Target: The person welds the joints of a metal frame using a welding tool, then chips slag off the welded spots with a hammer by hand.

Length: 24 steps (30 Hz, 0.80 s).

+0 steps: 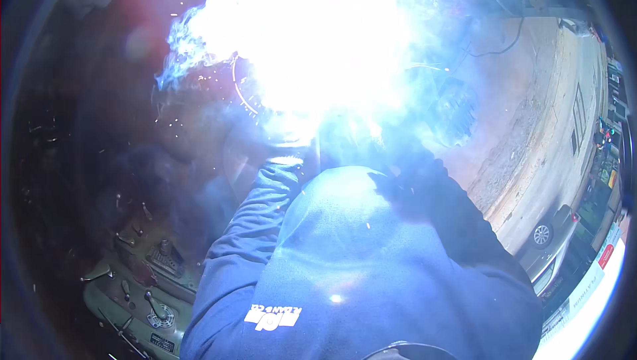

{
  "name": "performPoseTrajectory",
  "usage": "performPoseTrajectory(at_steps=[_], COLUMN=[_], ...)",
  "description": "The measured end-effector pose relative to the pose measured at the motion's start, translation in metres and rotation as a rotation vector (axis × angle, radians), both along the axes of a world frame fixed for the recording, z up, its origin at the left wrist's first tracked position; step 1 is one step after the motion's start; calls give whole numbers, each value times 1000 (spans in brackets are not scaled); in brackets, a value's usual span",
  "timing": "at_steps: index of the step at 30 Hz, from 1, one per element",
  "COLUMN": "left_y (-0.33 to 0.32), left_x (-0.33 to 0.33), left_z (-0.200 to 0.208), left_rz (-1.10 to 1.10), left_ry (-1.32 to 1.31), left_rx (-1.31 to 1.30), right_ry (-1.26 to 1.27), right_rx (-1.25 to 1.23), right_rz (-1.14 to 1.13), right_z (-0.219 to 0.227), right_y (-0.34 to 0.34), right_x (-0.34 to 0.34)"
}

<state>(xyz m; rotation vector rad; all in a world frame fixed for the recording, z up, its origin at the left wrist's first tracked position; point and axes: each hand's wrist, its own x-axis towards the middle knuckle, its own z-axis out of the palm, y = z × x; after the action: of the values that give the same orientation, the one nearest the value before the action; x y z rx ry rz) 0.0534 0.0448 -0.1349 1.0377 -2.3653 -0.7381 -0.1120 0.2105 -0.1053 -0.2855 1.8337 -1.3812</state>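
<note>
A blinding white-blue welding arc (pixel 325 35) fills the upper middle of the head view and washes out whatever lies beneath it. My left arm, in a blue sleeve, reaches up to the lower left rim of the glare, where my left hand (pixel 288 131) is bleached out. On the other side, my right arm is in deep shadow; my right hand (pixel 411 161) is a dark shape just below the glow. Fingers and anything held are hidden on both hands. A thin curved bright edge (pixel 242 91) shows left of the arc.
Smoke (pixel 182 48) and sparks drift to the left of the arc. A green machine (pixel 126 307) with several levers and a dial stands at lower left. To the right are a concrete floor (pixel 531 128), a dark cable (pixel 497 53) and a parked car (pixel 547 247).
</note>
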Motion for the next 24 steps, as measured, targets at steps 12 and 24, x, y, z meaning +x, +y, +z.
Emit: performPoseTrajectory(at_steps=[12,24], left_y=[-2,11], left_x=[-11,3], left_z=[27,-20], left_rz=[-25,139], left_ry=[68,19], left_rx=[137,56], right_ry=[204,489], right_rx=[-217,-138], right_rz=[316,492], right_z=[13,8], right_y=[10,7], right_x=[-3,-11])
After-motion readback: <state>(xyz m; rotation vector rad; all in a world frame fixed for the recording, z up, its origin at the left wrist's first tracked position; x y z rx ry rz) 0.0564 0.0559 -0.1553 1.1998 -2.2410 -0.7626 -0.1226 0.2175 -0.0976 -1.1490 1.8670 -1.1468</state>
